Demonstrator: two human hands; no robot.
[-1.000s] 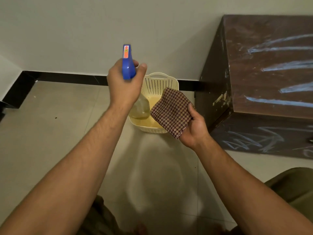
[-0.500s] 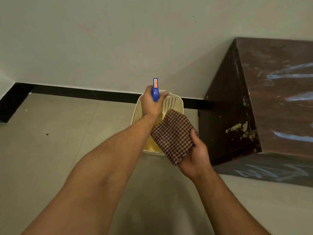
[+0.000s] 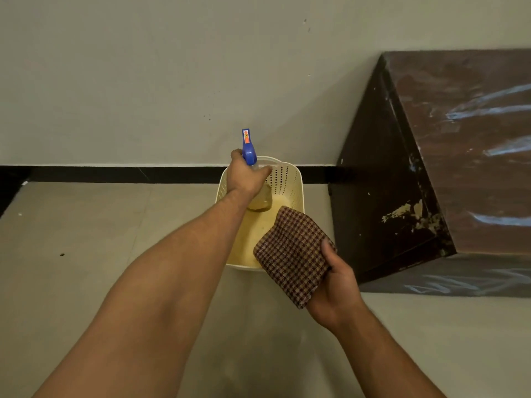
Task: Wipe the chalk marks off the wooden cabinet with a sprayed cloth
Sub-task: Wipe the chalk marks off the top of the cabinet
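Observation:
My left hand (image 3: 245, 176) grips a spray bottle (image 3: 249, 152) with a blue trigger head and a clear body, held inside the cream basket (image 3: 288, 179). A folded brown checked cloth (image 3: 293, 254) is held in my right hand (image 3: 336, 288) just in front of the basket's near right rim. The dark wooden cabinet (image 3: 382, 196) stands to the right, against the wall. Pale blue chalk marks (image 3: 488, 110) streak its top, and fainter ones show on its front face.
The perforated cream basket sits on the tiled floor against a black skirting board (image 3: 115, 173). A plain grey wall rises behind it. Open floor lies to the left and in front.
My left hand has carried the spray bottle forward and down into the basket. The cloth stays in my right hand, lower and nearer the basket rim. The view has tilted up.

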